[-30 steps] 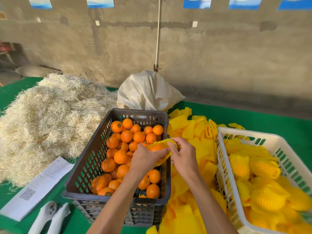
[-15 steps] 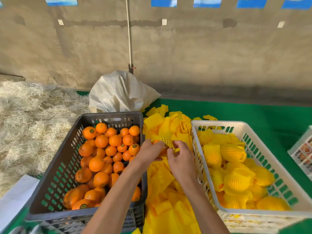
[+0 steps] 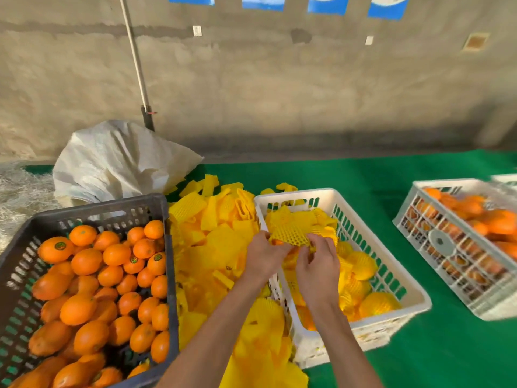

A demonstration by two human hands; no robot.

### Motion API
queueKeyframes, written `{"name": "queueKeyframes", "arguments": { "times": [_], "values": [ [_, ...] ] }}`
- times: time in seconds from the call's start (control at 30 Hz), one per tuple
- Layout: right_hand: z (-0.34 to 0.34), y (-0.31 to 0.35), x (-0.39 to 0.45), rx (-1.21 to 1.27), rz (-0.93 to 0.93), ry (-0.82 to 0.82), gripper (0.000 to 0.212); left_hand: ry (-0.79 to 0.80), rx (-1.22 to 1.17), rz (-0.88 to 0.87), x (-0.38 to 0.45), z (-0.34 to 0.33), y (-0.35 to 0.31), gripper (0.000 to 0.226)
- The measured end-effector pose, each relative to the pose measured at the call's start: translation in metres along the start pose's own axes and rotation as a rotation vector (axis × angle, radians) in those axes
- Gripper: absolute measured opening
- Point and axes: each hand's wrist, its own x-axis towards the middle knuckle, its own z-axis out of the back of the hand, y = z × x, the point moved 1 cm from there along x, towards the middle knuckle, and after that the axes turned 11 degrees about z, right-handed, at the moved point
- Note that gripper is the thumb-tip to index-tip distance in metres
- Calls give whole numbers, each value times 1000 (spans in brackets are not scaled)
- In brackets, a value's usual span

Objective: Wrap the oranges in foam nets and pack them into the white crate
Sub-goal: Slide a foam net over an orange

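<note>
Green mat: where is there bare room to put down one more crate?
Bare green mat lies between the white crate and the second crate at right, and behind both toward the wall. Crowded: foam nets fill the gap between the dark crate and the white crate.

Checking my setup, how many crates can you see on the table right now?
3, maybe 4: dark crate at left, white crate under the hands, another white crate at right; a sliver behind it may be a fourth.

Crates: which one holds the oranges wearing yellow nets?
The white crate under the hands, in the middle. The black crate on the left and the far white crate on the right hold bare oranges.
</note>
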Motion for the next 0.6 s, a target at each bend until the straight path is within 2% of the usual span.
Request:
{"name": "queueKeyframes", "arguments": {
  "times": [0.07,0.17,0.37,0.47,0.6],
  "values": [
    [10,-14,1,-25,-40,6,23,77,29,-30,4,-17,-1,21],
    [18,-25,5,-26,-80,33,19,64,61,-52,6,-25,2,39],
    [-9,-8,17,68,-13,115,10,-92,116,-157,11,21,8,13],
    [-45,10,12,109,23,243,11,-211,166,-141,13,67,16,11],
    [-99,22,-14,96,12,543,13,-266,182,-127,10,123,41,14]
  ]
}}
